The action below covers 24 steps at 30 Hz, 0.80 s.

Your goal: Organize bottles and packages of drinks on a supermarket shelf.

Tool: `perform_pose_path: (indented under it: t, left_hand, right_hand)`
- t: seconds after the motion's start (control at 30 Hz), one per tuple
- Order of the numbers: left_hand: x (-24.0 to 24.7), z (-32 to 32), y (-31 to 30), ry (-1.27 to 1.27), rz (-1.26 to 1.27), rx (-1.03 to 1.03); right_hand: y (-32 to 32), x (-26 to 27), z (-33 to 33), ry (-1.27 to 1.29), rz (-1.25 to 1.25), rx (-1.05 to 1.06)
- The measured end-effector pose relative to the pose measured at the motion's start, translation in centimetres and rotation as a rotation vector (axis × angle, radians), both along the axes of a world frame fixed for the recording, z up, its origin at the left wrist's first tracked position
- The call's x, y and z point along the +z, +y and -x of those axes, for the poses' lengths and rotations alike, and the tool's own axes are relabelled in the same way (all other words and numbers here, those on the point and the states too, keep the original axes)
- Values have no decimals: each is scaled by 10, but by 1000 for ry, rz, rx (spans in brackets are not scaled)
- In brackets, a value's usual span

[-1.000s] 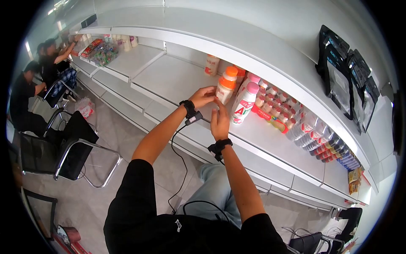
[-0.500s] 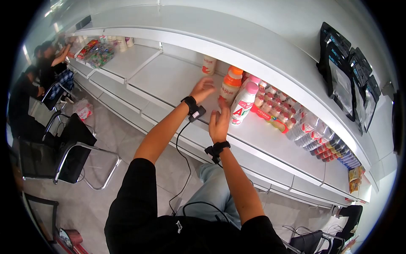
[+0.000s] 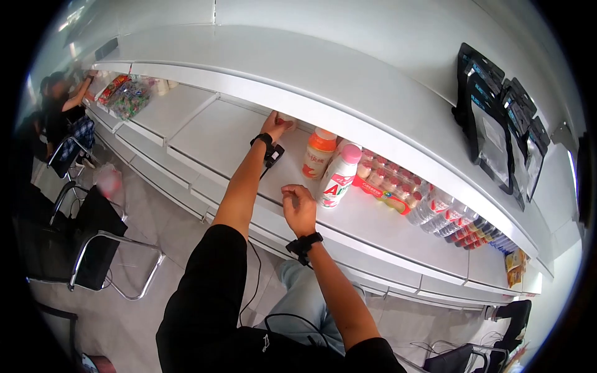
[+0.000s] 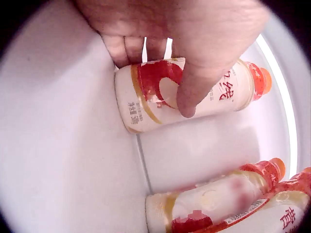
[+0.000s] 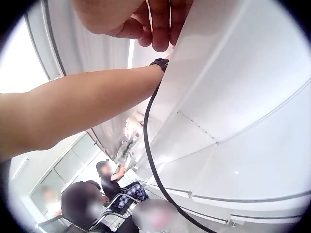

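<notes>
In the left wrist view my left hand [image 4: 180, 39] grips a white bottle [image 4: 160, 104] with a red-and-gold label and orange cap, thumb across its front. In the head view that hand [image 3: 275, 125] reaches under the upper shelf, which partly hides the bottle. My right hand [image 3: 300, 208] hangs in front of the shelf edge, fingers loosely bent, holding nothing. Just beyond it stand an orange-capped bottle [image 3: 316, 155] and a pink-capped white bottle [image 3: 337, 180], both upright. More orange-capped bottles [image 4: 209, 201] show low in the left wrist view.
Packs of small bottles [image 3: 388, 186] and water bottles [image 3: 435, 208] line the shelf to the right. Black pouches [image 3: 491, 118] hang at upper right. Bagged goods [image 3: 129, 98] lie on the far-left shelf. Chairs [image 3: 102, 236] and a person [image 3: 62, 112] are at left.
My left hand has left the front orange-capped bottle and reached deeper, gripping the bottle at the back. My right hand has drawn away from the bottles towards the shelf's front edge. The head view has shifted.
</notes>
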<state>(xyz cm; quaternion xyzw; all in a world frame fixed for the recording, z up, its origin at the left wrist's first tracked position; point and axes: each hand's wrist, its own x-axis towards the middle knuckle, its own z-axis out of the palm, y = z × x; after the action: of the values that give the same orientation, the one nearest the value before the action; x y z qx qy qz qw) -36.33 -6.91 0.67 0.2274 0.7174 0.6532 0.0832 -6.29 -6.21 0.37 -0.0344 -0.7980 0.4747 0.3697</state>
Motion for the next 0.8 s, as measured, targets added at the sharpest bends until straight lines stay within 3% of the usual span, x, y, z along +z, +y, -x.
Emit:
perform_pose_path:
  t: [0.07,0.1,0.27,0.43,0.53,0.8]
  left_hand:
    - [8,-19,-11,-58,-32,-29]
    - [-2,-22,-7,36,-33,41]
    - [-25,-51,-33,86,-92,-128]
    - [-7,-122,-93,54,-79,-286]
    - [-1,-150,-116,68,-16,-350]
    - [8,-182,-99,48,30,-458]
  right_hand:
    - [-1,-2,1,-10,-1,-2]
    - [-1,-4,3,-13,7,-1]
    - [-3,5,-5,-55,86,-35]
    - [7,-8,-6,106,103,5]
    - [11,0,-19,-114,243,182]
    - [19,-4,-60,-150,443,427]
